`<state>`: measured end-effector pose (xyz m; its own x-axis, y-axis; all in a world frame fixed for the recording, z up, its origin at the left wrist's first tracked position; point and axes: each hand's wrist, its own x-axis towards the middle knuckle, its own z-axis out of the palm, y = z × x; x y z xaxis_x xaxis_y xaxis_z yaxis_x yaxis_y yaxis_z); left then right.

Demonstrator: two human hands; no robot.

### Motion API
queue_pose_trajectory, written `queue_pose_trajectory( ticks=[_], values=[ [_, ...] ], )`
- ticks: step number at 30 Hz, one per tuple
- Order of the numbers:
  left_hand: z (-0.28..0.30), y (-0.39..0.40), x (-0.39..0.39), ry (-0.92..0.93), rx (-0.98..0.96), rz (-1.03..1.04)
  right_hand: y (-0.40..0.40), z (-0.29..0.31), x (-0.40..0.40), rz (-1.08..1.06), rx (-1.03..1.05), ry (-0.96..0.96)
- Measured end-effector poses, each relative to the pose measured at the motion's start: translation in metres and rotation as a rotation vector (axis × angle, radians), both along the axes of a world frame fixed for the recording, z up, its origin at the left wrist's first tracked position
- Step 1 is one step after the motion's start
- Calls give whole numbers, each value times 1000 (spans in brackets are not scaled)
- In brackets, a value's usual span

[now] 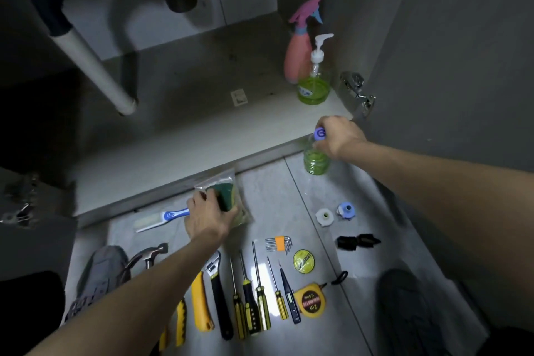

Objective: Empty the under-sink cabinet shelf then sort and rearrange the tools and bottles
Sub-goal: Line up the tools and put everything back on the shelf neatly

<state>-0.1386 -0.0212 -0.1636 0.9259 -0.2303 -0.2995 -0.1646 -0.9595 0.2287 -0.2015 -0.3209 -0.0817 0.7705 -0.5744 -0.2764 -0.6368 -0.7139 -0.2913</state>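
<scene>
Restocking the shelf [179, 136]; right hand [339, 136] grips the green bottle [316, 160] by its cap; left hand [206, 215] holds the bagged sponge [228, 193]; both likely go onto the shelf next.

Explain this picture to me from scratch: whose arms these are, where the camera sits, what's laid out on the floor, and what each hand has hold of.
There is no machine here. A person wears a camera on the head, looking down at their own two arms in front of an open under-sink cabinet.

The left hand rests on a bagged sponge on the floor tiles. The right hand grips a small bottle of green liquid near its purple cap.

On the tiles lie a toothbrush, a hammer, a wrench, screwdrivers, hex keys and a tape measure.

On the cabinet shelf stand a pink spray bottle and a green pump bottle.
</scene>
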Motion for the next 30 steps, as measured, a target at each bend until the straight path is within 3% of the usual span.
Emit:
queue_pose_trajectory(
  ticks=[3,7,11,17,23,30],
  values=[
    [-2,-4,-7,46,-38,64,4,0,-6,-59,51,-119],
    [4,-20,-1,125,-38,126,3,8,-9,-171,150,-436],
    [14,-23,10,186,-41,124,-9,31,1,-275,98,-678],
    [33,-22,14,121,-55,0,-33,49,31,-196,-53,-636],
    [53,-24,17,60,-54,-117,-58,55,47,-229,8,-657],
    [67,-26,26,76,-105,-115,-59,48,56,-283,126,-681]
  ],
)
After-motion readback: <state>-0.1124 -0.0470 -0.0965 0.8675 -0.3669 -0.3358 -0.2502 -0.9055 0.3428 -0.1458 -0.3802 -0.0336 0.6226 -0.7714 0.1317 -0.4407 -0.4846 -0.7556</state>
